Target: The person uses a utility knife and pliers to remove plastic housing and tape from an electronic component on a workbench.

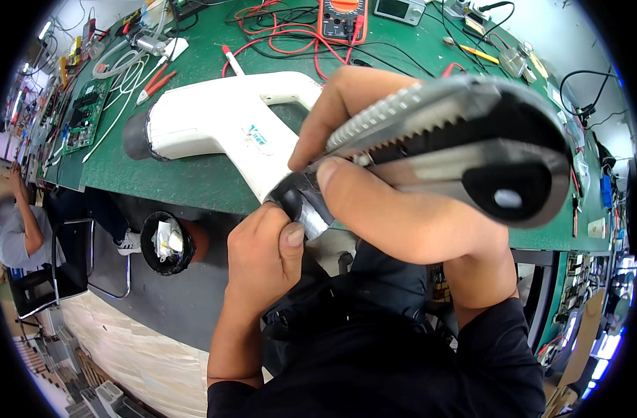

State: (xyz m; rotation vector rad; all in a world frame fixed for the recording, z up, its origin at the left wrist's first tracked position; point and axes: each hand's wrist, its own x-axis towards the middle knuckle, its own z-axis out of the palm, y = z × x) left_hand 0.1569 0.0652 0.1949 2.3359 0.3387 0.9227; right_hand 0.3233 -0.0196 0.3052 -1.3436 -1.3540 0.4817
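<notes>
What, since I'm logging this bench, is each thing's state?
white device: held at lower end
left hand: closed on white device
right hand: gripping utility knife
utility knife: blade extension unclear
multimeter: leads plugged in
leads: tangled
waste bin: lined, uncovered, holding rubbish
circuit board: uncased

The green table [193,177] over there is holding an orange multimeter [341,29] at twelve o'clock, tangled leads [277,31] sprawling beside it; red-handled pliers [153,87] and a circuit board [87,113] are lying toward ten o'clock.
</notes>
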